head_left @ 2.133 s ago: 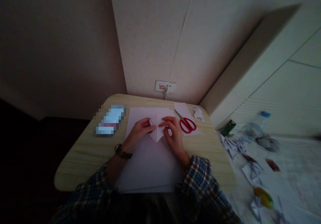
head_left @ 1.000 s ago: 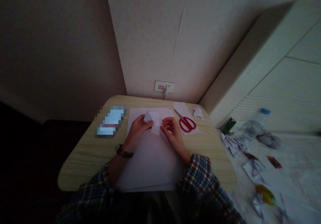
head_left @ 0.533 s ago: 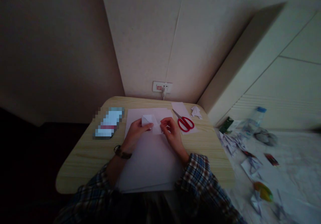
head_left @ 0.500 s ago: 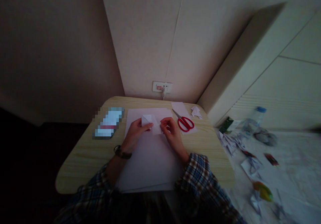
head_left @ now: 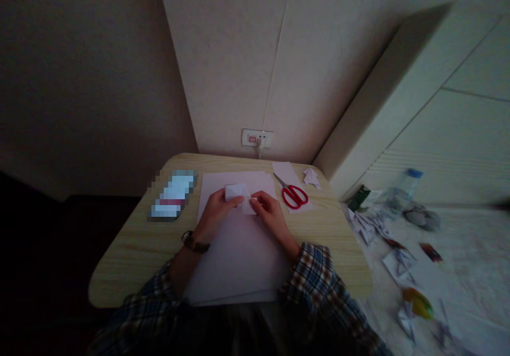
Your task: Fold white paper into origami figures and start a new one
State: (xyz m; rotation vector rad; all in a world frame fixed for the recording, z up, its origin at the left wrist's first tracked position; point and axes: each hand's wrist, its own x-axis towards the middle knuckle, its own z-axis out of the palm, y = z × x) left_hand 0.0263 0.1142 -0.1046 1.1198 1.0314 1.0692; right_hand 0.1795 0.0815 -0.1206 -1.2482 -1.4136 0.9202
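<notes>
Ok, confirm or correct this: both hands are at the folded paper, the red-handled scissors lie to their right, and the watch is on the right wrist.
Not quite: the head view shows the watch on the left wrist. The folded paper and scissors are as you say.

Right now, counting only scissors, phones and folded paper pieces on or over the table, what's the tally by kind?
Scissors: 1
Phone: 1, pixelated
Folded paper pieces: 2, the held piece between left hand and right hand, and the small figure right of the scissors
Total: 4
</notes>
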